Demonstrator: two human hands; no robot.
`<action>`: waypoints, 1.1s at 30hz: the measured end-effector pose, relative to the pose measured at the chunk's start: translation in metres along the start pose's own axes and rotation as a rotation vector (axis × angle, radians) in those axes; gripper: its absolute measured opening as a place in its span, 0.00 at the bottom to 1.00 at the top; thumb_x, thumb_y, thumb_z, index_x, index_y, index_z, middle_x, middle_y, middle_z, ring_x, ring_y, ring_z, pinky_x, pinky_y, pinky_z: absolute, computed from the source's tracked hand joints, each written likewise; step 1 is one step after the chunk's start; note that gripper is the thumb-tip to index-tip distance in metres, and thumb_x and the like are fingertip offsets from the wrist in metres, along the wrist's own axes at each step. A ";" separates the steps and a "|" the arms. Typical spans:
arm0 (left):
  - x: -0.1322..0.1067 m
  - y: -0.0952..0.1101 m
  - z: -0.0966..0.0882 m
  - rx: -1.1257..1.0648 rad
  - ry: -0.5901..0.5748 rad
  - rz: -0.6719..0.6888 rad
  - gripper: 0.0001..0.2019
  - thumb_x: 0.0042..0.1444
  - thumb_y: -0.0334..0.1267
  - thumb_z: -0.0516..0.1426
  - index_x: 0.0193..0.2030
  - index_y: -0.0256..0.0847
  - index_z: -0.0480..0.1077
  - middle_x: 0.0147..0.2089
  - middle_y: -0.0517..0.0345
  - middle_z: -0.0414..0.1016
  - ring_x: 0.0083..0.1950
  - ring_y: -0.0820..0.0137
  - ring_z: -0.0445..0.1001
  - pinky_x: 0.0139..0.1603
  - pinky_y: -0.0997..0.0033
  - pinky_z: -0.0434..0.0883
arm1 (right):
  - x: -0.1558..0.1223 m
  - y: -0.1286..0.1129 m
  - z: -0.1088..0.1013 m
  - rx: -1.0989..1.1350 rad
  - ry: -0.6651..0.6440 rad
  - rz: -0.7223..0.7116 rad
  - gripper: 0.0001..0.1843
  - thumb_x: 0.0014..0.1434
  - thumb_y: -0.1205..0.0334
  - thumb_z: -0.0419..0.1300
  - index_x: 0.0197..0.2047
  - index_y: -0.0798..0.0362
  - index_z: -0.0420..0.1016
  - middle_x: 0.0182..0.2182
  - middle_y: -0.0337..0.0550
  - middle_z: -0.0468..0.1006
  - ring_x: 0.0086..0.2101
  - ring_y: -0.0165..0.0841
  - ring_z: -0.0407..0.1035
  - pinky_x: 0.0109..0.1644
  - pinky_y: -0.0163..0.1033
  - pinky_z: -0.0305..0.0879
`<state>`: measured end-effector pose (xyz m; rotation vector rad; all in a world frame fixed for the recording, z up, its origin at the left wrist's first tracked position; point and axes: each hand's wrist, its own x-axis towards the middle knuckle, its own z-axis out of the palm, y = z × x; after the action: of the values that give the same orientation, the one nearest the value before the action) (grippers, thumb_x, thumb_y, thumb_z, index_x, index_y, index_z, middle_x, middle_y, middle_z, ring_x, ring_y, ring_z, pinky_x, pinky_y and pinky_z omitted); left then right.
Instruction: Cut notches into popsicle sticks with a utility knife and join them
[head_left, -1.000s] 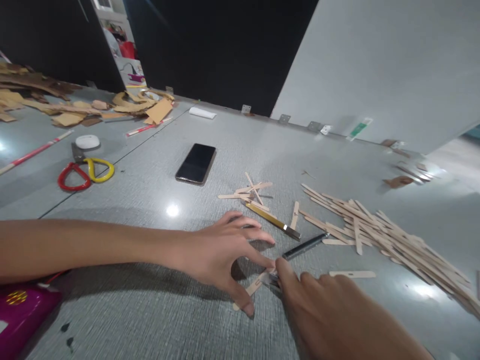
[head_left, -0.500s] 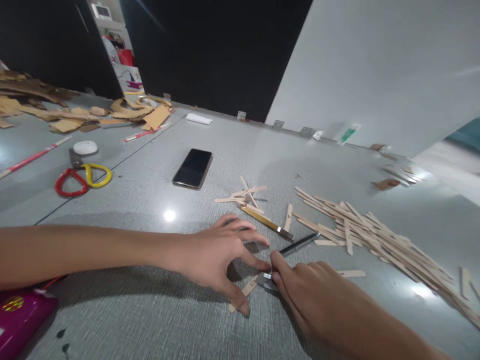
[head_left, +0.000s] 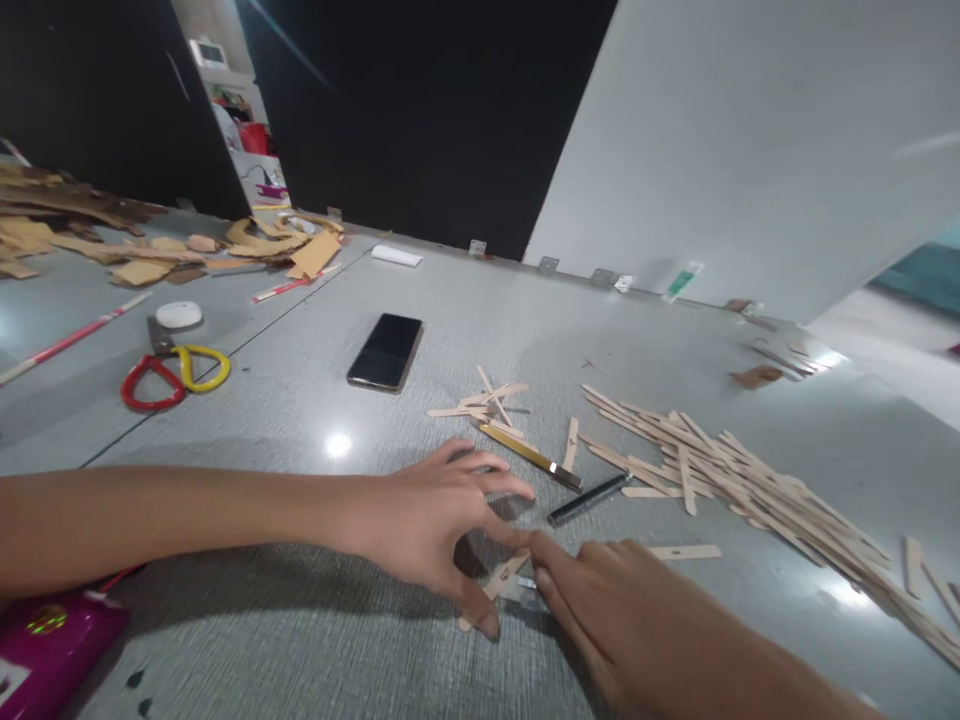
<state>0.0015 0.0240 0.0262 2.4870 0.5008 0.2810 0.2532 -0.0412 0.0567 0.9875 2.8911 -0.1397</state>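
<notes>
My left hand (head_left: 427,515) pins a notched popsicle stick (head_left: 506,574) to the table between its thumb and index finger, while the other fingers spread outward. My right hand (head_left: 600,590) is closed around a cutter with a metal blade (head_left: 529,585). Its blade lies at the stick's right side, and the fingers hide the handle. Both index fingertips meet at the stick's upper end. Just beyond the hands lie a black pen (head_left: 589,499) and a yellow pencil (head_left: 529,450).
A heap of popsicle sticks (head_left: 720,470) spreads to the right, with a small crossed pile (head_left: 491,402) ahead. A phone (head_left: 386,350), scissors (head_left: 176,375) and a white mouse-like object (head_left: 178,315) lie farther left. Cardboard scraps (head_left: 225,245) line the back, and a purple object (head_left: 60,640) is near left.
My right hand has moved slightly left and down, closer to the stick, uncovering more of the black pen. My left hand keeps its hold. The whole view has shifted slightly.
</notes>
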 end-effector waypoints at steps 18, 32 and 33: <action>-0.006 -0.009 0.017 -0.081 0.182 0.043 0.29 0.53 0.59 0.72 0.59 0.49 0.81 0.66 0.47 0.77 0.69 0.48 0.70 0.75 0.43 0.49 | -0.006 0.006 0.020 -0.165 0.115 0.169 0.11 0.73 0.58 0.62 0.36 0.48 0.74 0.23 0.39 0.83 0.20 0.45 0.78 0.26 0.41 0.49; -0.008 -0.007 0.020 -0.133 0.261 0.171 0.08 0.59 0.43 0.73 0.36 0.44 0.81 0.45 0.60 0.84 0.52 0.64 0.78 0.64 0.58 0.60 | -0.032 0.011 0.017 0.520 0.296 0.501 0.14 0.76 0.57 0.50 0.61 0.45 0.63 0.35 0.44 0.83 0.31 0.41 0.81 0.35 0.44 0.73; -0.008 -0.008 0.021 -0.139 0.264 0.168 0.09 0.59 0.43 0.73 0.35 0.44 0.81 0.44 0.60 0.84 0.51 0.64 0.78 0.63 0.59 0.60 | -0.032 0.014 0.015 0.653 0.324 0.527 0.12 0.76 0.56 0.50 0.60 0.45 0.64 0.33 0.42 0.83 0.29 0.40 0.80 0.32 0.43 0.73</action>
<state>-0.0016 0.0161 0.0042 2.3702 0.3633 0.6938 0.2879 -0.0512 0.0444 1.9952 2.7529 -1.0061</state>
